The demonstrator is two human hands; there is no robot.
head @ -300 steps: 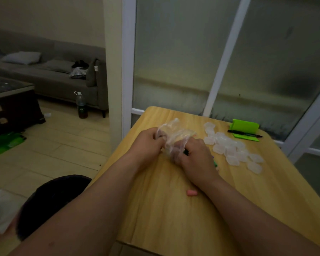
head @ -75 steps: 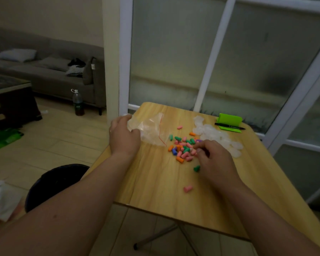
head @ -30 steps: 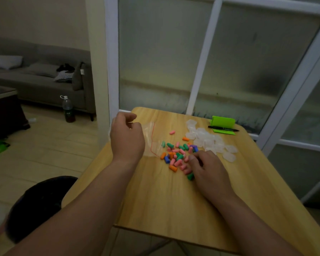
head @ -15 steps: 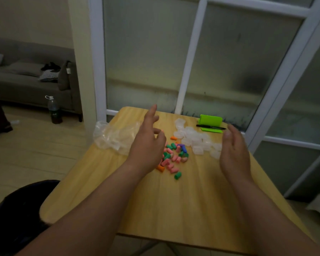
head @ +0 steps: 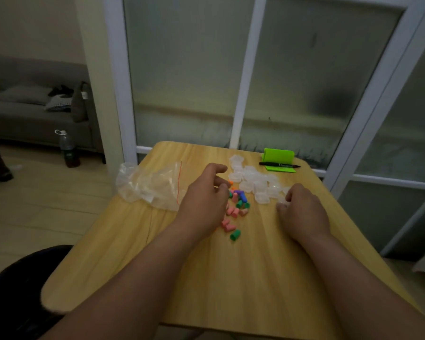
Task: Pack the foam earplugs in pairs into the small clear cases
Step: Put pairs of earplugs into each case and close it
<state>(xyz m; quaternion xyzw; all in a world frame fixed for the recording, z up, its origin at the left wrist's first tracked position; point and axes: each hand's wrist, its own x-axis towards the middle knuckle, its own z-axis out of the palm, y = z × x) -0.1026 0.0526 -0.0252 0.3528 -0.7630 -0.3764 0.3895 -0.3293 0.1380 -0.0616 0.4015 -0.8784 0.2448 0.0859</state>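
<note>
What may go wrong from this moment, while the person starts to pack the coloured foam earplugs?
1. The coloured foam earplugs lie loose under the left hand; one green earplug sits apart, so a sweep might roll some off the wooden table.
2. The crumpled clear plastic bag overhangs the table's left edge and might slide down.
3. The small clear cases are heaped beside the right hand; in this dim light, pairs might be mismatched.

I have open bench (head: 231, 278) across the lower frame; plastic bag (head: 150, 185) blocks centre-left, clear cases (head: 255, 182) crowd centre-right.
</note>
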